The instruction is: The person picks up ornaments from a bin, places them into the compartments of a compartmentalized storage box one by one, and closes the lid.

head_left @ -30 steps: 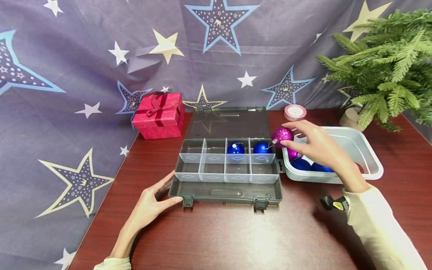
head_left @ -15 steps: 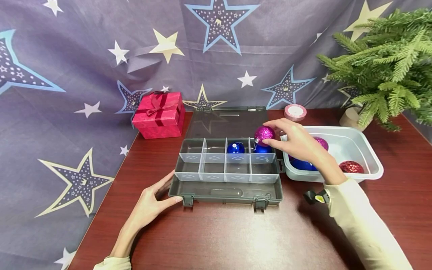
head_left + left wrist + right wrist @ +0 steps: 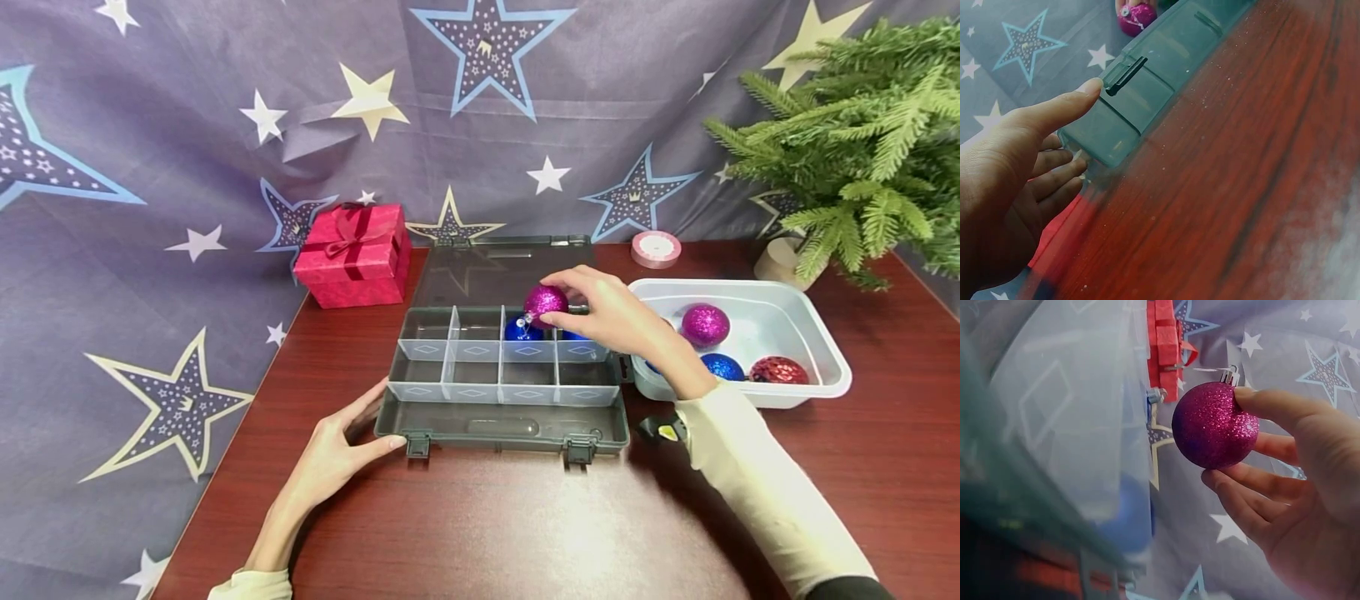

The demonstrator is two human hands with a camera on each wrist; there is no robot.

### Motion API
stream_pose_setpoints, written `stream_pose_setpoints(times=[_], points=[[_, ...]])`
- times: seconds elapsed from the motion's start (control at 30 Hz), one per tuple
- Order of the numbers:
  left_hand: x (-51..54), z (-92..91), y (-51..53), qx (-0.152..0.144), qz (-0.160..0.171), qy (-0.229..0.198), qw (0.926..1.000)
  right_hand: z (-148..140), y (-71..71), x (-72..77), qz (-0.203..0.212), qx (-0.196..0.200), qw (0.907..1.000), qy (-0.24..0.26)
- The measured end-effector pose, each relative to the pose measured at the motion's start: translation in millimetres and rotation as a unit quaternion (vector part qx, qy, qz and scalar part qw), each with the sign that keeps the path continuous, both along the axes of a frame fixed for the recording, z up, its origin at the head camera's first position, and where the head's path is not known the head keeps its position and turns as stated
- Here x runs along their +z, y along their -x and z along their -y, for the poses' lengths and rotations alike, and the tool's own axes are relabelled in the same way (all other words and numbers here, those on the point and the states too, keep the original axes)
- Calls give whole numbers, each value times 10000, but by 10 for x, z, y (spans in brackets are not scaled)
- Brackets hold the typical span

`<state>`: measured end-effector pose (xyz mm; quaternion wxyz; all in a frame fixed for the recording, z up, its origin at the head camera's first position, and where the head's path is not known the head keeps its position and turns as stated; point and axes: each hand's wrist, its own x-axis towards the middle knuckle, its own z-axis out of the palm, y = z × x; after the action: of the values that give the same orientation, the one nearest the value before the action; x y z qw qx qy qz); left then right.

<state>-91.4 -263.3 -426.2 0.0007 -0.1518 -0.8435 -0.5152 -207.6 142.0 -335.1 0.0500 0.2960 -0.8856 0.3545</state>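
My right hand pinches a glittery magenta Christmas ball between thumb and fingers, above the back row of the divided plastic box. The right wrist view has the ball with its silver cap pointing up. A blue ball lies in the third back compartment, partly behind the magenta one. Another blue ball in the rightmost back compartment is mostly hidden by my right hand. At the box's front left corner, my left hand touches it with nearly straight fingers and thumb; the left wrist view shows the thumb near a latch.
Right of the box stands a white tub with magenta, blue and red balls. Behind are a ribbon roll and an artificial fir tree. A red gift box sits back left. The box's lid leans back, raised.
My right hand has carried the magenta ball leftward from the tub's edge to above the third back compartment. More balls in the tub now show. The left hand has stayed in place.
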Motion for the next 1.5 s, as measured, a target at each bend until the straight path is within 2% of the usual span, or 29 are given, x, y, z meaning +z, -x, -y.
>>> stream_pose_setpoints(times=[0.17, 0.5, 0.9, 1.17, 1.5], points=[[-4, -1, 5, -9, -21, 19, 10000, 140, 32, -22, -81, 91, 9999, 87], [-5, 2, 0, 11, 10, 27, 10000, 379, 104, 14, 57, 208, 9998, 41], [12, -6, 0, 56, 137, -3, 9999, 600, 164, -52, 129, 288, 9995, 10], [13, -10, 3, 55, 117, 7, 9999, 696, 170, -99, 43, 231, 9997, -51], [4, -2, 10, 47, 124, 46, 9999, 744, 169, -117, 195, 1, 9997, -151]])
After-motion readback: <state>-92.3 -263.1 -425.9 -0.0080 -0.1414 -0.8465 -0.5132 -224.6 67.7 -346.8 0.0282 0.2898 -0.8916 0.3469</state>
